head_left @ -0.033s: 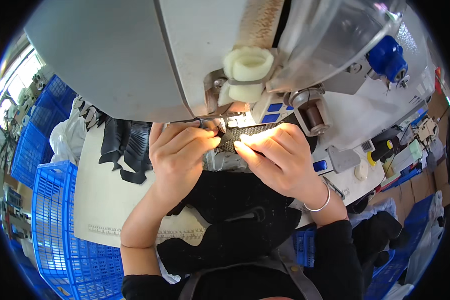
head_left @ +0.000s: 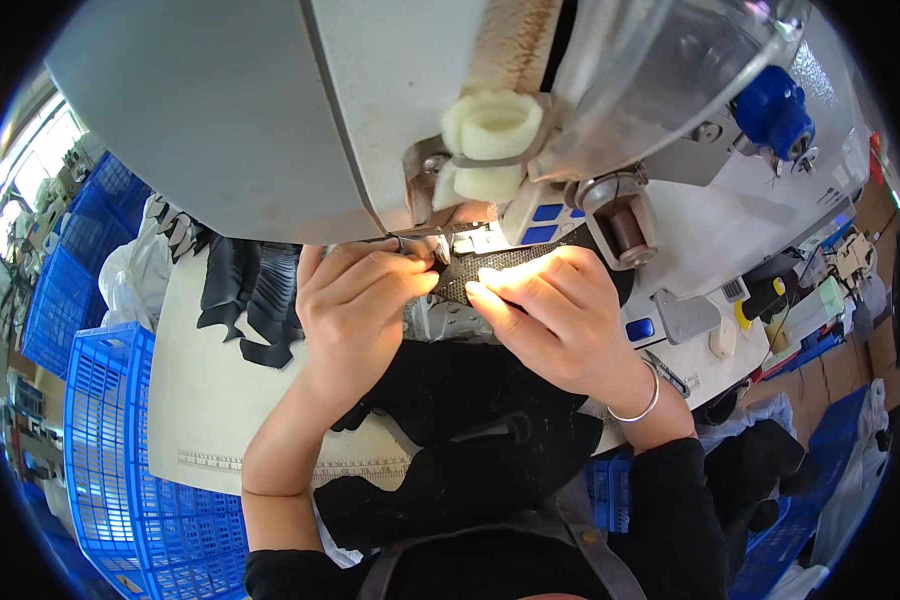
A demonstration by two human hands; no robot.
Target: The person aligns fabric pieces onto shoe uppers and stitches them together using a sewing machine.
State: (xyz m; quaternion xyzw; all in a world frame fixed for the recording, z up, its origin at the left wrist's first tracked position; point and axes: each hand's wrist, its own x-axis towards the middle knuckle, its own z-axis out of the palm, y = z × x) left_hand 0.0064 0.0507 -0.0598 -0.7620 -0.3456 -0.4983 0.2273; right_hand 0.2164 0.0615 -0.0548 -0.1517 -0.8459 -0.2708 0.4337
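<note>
My right hand [head_left: 555, 320] pinches the edge of a dark mesh-textured fabric piece [head_left: 457, 278] between thumb and fingers, under a bright lamp. On the other side of that piece, my left hand [head_left: 358, 305] is closed, its fingertips at the fabric's dark left edge. Both hands sit just in front of the lit needle area of a sewing machine [head_left: 240, 110]; the needle itself I cannot make out. Black cut fabric pieces [head_left: 470, 410] lie below my wrists, across the table's front edge and towards my lap.
Black strip-like pieces [head_left: 255, 290] lie on the pale table [head_left: 205, 400] at left. A blue crate [head_left: 105, 420] stands beside the table. A thread spool [head_left: 627, 238] sits on the machine, right of the needle area. Dark fabric [head_left: 755, 475] is heaped at lower right.
</note>
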